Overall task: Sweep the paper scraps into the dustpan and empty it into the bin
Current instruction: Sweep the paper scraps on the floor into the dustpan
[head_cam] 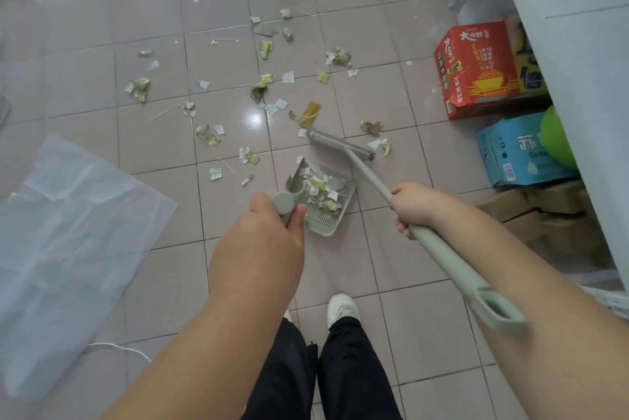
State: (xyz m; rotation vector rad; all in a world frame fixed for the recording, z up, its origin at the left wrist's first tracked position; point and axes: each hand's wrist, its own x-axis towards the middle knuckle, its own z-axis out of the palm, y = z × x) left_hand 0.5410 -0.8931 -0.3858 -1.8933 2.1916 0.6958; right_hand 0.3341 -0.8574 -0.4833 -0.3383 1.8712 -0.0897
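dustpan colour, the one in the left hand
Pale grey-green, matching the broom; the dustpan shows best in the head view.

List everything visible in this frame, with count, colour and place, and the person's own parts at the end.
paper scraps: many, white and yellow-green, scattered over the floor
dustpan: one, grey-green, floor centre, partly filled with scraps
broom: one, grey-green, head on the floor beyond the dustpan
plastic bag: one, translucent white, left
red carton: one, right, by the counter
blue carton: one, below the red one
green round object: one, partly hidden, against the blue carton
brown cartons: several, lower right
white counter: one, right edge
shoe: one clearly visible, white
left hand: grip on the dustpan handle
right hand: grip on the broom handle
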